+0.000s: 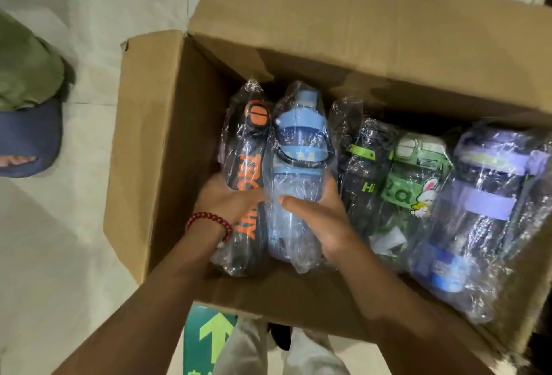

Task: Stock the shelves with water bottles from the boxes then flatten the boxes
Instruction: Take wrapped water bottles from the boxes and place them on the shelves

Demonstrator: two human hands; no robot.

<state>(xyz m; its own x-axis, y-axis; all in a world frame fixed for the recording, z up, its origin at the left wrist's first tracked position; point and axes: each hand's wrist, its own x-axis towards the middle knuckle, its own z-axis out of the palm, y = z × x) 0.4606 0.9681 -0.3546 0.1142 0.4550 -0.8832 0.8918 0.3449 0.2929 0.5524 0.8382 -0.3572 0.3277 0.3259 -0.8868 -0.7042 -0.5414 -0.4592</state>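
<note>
Inside the open cardboard box (167, 141) on the pale floor (59, 255), we had both hands down among plastic-wrapped water bottles lying side by side. Our left hand (227, 198), with a red bead bracelet (209, 222) at the wrist, lay over the black bottle with orange lettering (248, 165) at the 9 o'clock end of the row, its fingers wrapped round the bottle's middle. Our right hand (319, 213) gripped the blue bottle (295, 165) just beside it, thumb pointing toward 9 o'clock across the front, fingers curled behind. Toward 3 o'clock from there lay a dark bottle with a green strap (361, 177), a green bottle with a rabbit sticker (415, 177), then a purple bottle (484, 195), each touching the next. The box's far flap (358, 16) stood open toward 12 o'clock. At 9 o'clock, well apart from the box, another person's foot in a dark blue slipper (30, 141) showed below a green trouser leg (24, 67). At 6 o'clock a green floor sticker with an arrow (215, 335) showed below the box.
</note>
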